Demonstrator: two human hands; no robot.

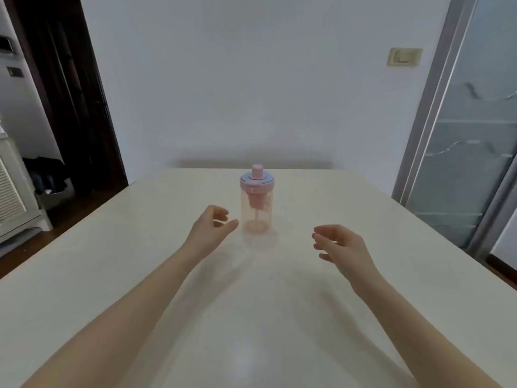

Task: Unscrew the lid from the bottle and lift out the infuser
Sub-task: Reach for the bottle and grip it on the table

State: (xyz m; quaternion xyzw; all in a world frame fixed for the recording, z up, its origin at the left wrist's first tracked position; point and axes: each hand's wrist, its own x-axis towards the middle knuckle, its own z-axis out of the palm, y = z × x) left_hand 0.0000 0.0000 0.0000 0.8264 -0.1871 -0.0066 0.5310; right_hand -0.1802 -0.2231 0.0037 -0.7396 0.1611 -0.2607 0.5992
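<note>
Upright near the far edge of a pale table (pixel 391 275), a clear pink bottle (pixel 256 211) stands with its lid (pixel 256 182) on and the infuser (pixel 256 201) inside. Left hand (pixel 208 229), fingers loosely curled and empty, hovers just beside it; right hand (pixel 342 247), open and empty, hangs farther off.

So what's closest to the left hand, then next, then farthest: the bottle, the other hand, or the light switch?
From the left hand:
1. Bottle, just right of its fingers.
2. Right hand, farther right, past the bottle.
3. Light switch, up on the far wall.
</note>
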